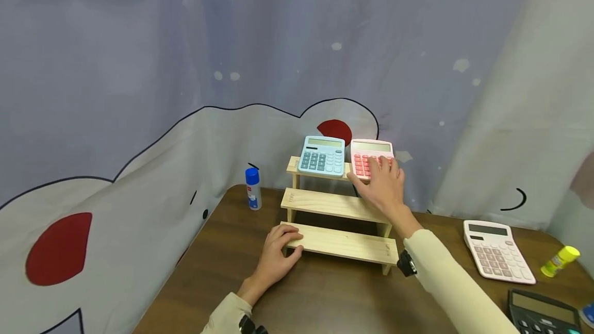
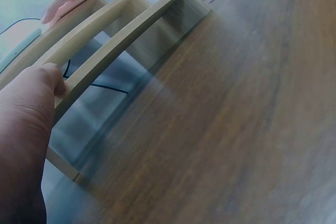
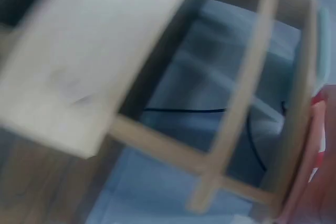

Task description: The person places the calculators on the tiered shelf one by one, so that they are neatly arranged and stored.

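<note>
Calculator, pink (image 1: 360,160): on the top tier of the wooden three-tier stand (image 1: 334,205), toward its right end, keypad and display facing the head camera. Exact tilt cannot be told.

Right hand (image 1: 384,184): fingers spread apart, laid over the lower keys of the pink unit; thumb well away from the fingers, at the lower left corner. Not clamped. The right wrist view is blurred and catches only part of this hand, at its right border.

Left hand (image 1: 276,256): clamped on the left end of the lowest plank (image 1: 345,244), fingers over the upper face, thumb at the front edge. The left wrist view shows the thumb side against the wood.

Light-blue calculator (image 1: 322,156): same top tier, just left of the pink one, narrow gap between.

Surroundings: stand rests on the brown tabletop (image 1: 325,298). Blue-capped bottle (image 1: 252,189) upright, left of the stand. On the right, well apart from it: white calculator (image 1: 498,251), yellow glue stick (image 1: 560,261) lying beside it, black calculator (image 1: 543,313) nearer, cut off by the frame. Dark cable (image 3: 184,110) visible beyond the planks. Printed cloth (image 1: 278,55) hangs behind.
</note>
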{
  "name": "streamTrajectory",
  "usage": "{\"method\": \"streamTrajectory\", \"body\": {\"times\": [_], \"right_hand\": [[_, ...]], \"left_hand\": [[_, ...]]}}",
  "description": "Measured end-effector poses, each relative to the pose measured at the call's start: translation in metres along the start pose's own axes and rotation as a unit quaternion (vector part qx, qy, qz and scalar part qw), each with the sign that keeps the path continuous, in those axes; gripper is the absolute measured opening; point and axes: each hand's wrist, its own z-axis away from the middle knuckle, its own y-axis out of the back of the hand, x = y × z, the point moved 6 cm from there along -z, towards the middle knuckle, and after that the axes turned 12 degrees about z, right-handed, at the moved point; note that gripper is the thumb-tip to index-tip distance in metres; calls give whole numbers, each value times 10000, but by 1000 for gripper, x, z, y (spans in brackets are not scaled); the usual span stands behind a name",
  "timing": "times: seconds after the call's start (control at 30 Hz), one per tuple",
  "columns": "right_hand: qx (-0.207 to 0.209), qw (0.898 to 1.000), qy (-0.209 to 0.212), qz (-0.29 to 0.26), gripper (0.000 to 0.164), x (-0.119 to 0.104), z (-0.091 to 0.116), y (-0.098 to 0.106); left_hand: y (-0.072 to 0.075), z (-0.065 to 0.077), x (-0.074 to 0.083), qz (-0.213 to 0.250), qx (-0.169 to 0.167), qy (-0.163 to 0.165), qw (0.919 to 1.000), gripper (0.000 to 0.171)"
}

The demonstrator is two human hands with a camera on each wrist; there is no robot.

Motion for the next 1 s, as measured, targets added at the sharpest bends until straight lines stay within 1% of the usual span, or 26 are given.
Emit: {"method": "streamTrajectory", "body": {"times": [0.13,0.3,0.43,0.53,0.77,0.93,1.0], "right_hand": [[400,9983,405,138,82,4,13,-8],[1056,9919,678,174,74,6,16,-10],[1282,9883,784,277,72,7,17,-11],[1260,9882,808,325,71,7,16,-11],[1056,9896,857,468,70,1,14,-9],[829,9917,886,420,64,-2,14,-10],[804,9916,937,381,61,-2,15,-10]], "left_hand": [[0,4,0,-2,82,-115,9999,22],[-1,2,0,10,67,-120,9999,22],[-1,1,1,34,59,-142,9999,22],[-1,1,1,21,46,-116,9999,22],[-1,0,0,9,-7,44,10000,20],[-2,0,0,48,-11,59,10000,20],[-2,1,-1,54,-10,46,10000,20]]}}
